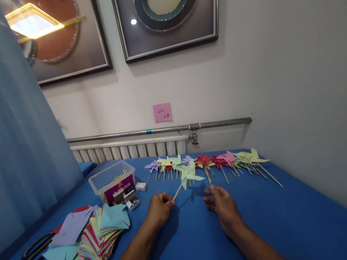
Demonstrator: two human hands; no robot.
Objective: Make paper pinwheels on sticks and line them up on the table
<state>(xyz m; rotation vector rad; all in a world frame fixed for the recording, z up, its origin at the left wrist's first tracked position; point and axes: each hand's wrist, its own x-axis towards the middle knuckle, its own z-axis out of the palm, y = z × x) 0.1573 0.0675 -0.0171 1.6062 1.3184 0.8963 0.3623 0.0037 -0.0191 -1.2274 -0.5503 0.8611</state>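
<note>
My left hand (159, 209) is closed in a pinch on the wooden stick of a pale green paper pinwheel (188, 174), which it holds tilted up and to the right above the blue table (268, 220). My right hand (222, 205) rests just right of it, palm down, fingers loosely curled and apart, holding nothing. Behind both hands a row of finished pinwheels (210, 162) in purple, green, red, pink and yellow lies along the table's far edge.
A fanned stack of coloured paper squares (93, 234) lies at the left, with black scissors (36, 250) beside it. A clear plastic box (113, 181) with sticks and small boxes stands behind the stack. A radiator (131, 150) and blue curtain (9, 147) border the table.
</note>
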